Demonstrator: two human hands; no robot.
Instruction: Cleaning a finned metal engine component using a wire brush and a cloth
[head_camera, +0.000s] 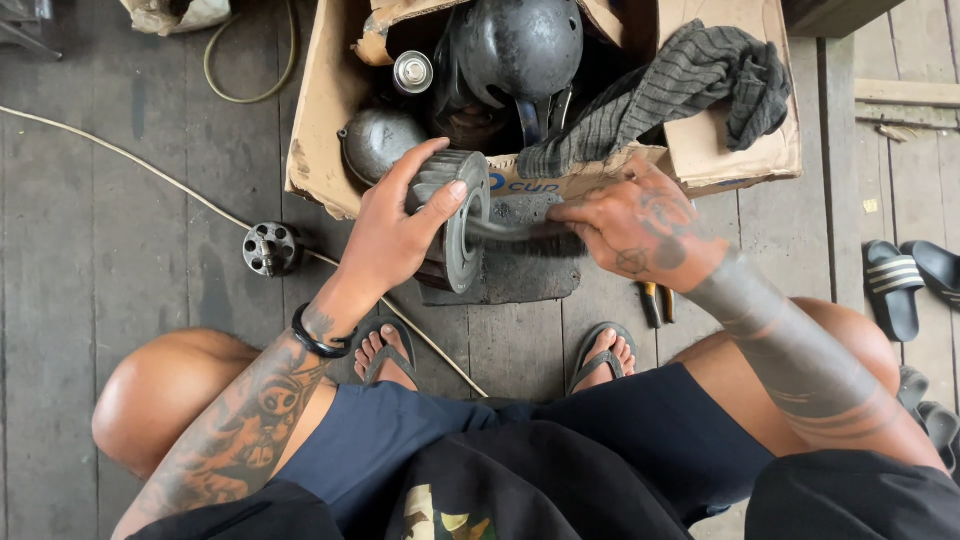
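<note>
The left hand (392, 232) grips a round, finned grey metal part (455, 220), fingers curled over its ribbed rim and the thumb pressed on its flat face, holding it on edge just above a dark flat block (520, 265) on the floor. Facing it, the right hand (640, 225) is closed around the handle of a dark brush (510, 230), whose bristle end touches the flat face of the metal part between the two hands.

Just beyond both hands sits an open cardboard box (320, 130) with worn flaps. Inside it, straight past the left hand, lie a domed grey metal cover (378, 140), a small shiny cap (413, 72) and a large dark rounded housing (515, 45). A grey ribbed cloth (680, 85) is draped over the box's edge beyond the right hand.

To the outer side of the left hand, a small round metal piece with holes (270, 248) lies on the wooden floor (120, 240), beside a pale cord (130, 160) that runs across the planks. Below the right hand, near the person's sandalled foot, are yellow-handled pliers (655, 300). Further out on the right-hand side lie black sandals with white stripes (895, 285).
</note>
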